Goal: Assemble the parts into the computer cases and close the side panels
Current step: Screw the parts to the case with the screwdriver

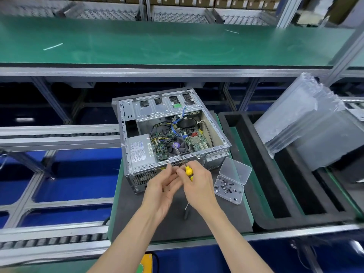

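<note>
Hands [183, 180] meet, right gripping screwdriver [184, 163] over case [169, 131].

A dark mat [137, 217] carries the open computer case [218, 152] and a clear screw box [229, 189].

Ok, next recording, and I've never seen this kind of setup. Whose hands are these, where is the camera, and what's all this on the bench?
There is no robot here: a person works with bare hands, and the one picture comes from a camera worn on the head, looking down. On a dark mat lies an open computer case with its side panel off, so the circuit board, cables, fan and power supply show. The right hand grips a yellow-handled screwdriver, its shaft pointing over the case. The left hand has its fingertips up by the handle; whether it pinches a screw I cannot tell. Beside the case sits an open clear box of screws.
</note>
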